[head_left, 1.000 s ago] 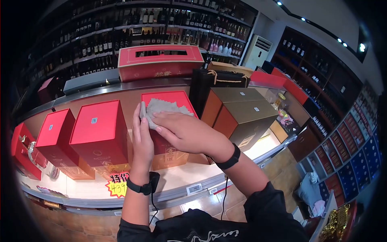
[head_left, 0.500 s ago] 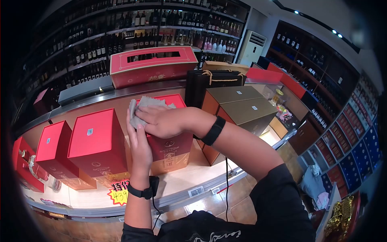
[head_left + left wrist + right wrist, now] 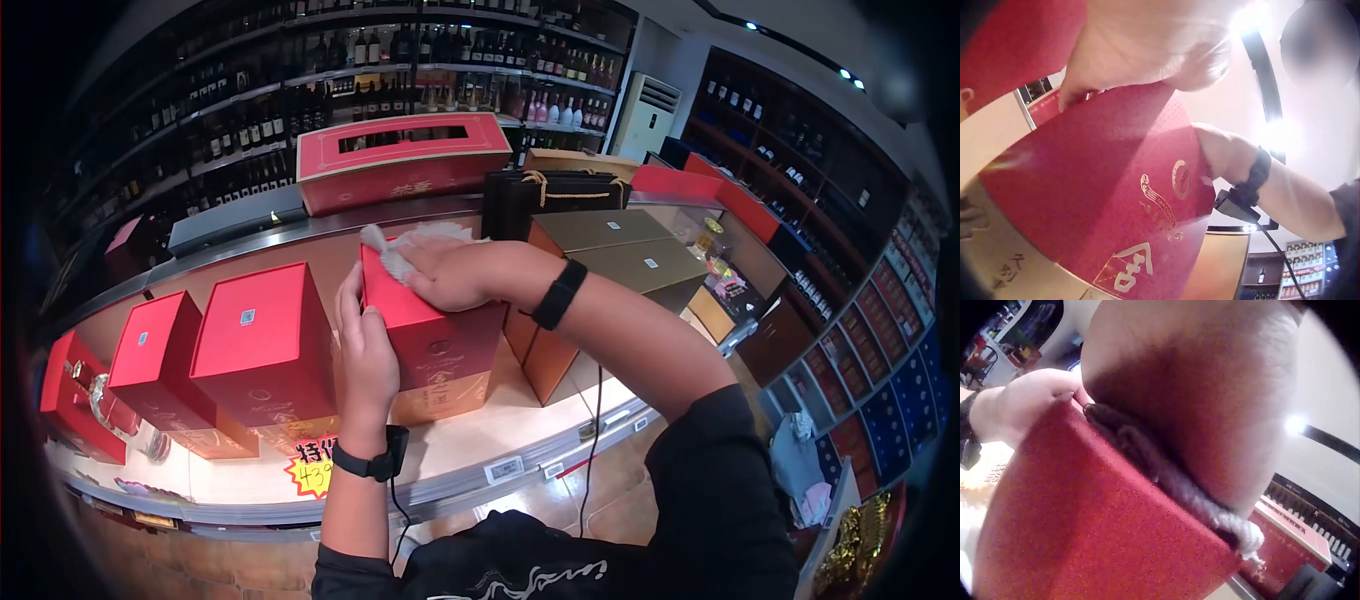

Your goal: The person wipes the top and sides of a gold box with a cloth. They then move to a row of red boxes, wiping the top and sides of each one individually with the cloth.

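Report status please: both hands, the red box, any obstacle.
Left hand steadies red box at its side. Right hand presses grey cloth flat on top. Neighbouring boxes close, none blocking.

Head view looks down from above; both wrist views closely share the red box (image 3: 430, 320).

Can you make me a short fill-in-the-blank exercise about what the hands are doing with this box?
1. The right hand presses a grey ____ onto the top of the red gift box.
2. The left hand steadies the box on its ____ side.
3. Each wrist wears a ____ band.

Missing words: cloth; left; black
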Demonstrator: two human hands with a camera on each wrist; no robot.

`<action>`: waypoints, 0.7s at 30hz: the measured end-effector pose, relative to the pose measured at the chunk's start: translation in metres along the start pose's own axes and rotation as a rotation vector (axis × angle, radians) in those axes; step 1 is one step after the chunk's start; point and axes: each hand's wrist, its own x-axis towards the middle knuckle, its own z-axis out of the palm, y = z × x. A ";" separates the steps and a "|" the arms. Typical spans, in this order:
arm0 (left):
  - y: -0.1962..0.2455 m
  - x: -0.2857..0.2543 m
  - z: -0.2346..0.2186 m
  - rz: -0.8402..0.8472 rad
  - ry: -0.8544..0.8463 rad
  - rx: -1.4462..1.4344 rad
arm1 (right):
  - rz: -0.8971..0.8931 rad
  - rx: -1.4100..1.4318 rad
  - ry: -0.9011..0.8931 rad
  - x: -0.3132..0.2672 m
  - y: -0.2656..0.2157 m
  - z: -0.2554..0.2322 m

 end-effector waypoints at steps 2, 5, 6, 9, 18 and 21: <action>-0.005 0.001 -0.003 -0.015 -0.051 0.033 | 0.017 -0.008 0.026 -0.008 0.018 0.005; 0.005 0.003 -0.004 -0.028 -0.053 0.070 | 0.052 -0.008 0.043 -0.012 0.032 0.011; 0.010 0.005 -0.004 0.021 -0.067 0.114 | 0.048 -0.011 0.048 -0.011 0.033 0.012; 0.025 0.013 -0.007 0.124 -0.136 0.288 | 0.020 0.004 0.071 -0.004 0.038 0.011; 0.054 0.037 -0.009 0.168 -0.289 0.598 | -0.043 0.133 0.200 -0.012 0.030 0.005; 0.067 0.046 -0.002 0.126 -0.366 0.709 | 0.094 0.101 0.526 -0.017 0.045 0.032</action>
